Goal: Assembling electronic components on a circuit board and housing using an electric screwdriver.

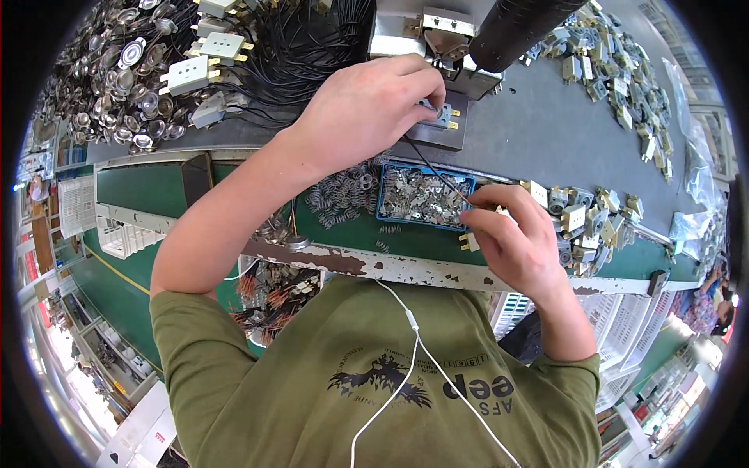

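My left hand (374, 109) reaches across to a metal fixture, its fingers pinched on a small grey block with brass tabs (446, 117). The fingertips partly cover that block. A thin black wire (429, 162) runs from beneath these fingers down to the right. Its lower part is pinched between the thumb and fingers of my right hand (515, 238). Under the wire stands a blue tray (381, 204) filled with small metal clips (421, 195). Just beside my right hand lie several grey and cream blocks with brass tabs (573, 218).
A press-like metal head (449, 35) and a thick black cylinder (519, 31) stand above the fixture. Metal cups (129, 86) and black wires (304, 54) heap up at far left. Loose springs (343, 191) lie beside the tray. More blocks (616, 70) cover the far right.
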Tool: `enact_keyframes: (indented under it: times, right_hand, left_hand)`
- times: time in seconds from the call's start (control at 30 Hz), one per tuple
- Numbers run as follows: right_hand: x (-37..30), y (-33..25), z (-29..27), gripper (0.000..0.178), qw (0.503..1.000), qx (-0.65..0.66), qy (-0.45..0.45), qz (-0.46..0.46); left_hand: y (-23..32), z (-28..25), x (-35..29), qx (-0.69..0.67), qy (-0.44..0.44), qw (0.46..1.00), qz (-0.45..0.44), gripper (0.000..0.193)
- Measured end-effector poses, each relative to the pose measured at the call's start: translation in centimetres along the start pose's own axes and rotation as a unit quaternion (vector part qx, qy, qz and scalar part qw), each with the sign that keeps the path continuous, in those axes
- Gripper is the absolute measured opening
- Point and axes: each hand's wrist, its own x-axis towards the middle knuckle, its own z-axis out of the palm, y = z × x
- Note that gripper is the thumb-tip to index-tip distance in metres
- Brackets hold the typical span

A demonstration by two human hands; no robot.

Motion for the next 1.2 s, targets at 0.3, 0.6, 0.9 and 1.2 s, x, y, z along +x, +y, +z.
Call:
enact_keyframes:
  times: [0.3, 0.6, 0.9, 1.2]
  right_hand:
    - [1.9, 0.9, -1.4, 0.032, 0.974, 0.123, 0.001, 0.189]
    - [3.1, 2.9, 0.8, 0.04, 0.828, 0.472, -0.04, 0.299]
    - [3.9, 4.0, 1.4, 0.053, 0.701, 0.641, -0.062, 0.307]
    - [3.7, 2.9, 2.5, 0.042, 0.834, 0.432, 0.066, 0.337]
  left_hand:
    - [0.2, -1.9, -1.7, -0.043, -0.073, 0.99, 0.117, 0.02]
    - [-0.4, -4.3, -2.0, -0.038, -0.08, 0.99, 0.111, 0.013]
    - [-0.8, -5.8, -1.4, -0.098, -0.118, 0.981, 0.12, 0.019]
    - [0.0, -3.4, -2.1, -0.069, -0.088, 0.993, 0.031, 0.015]
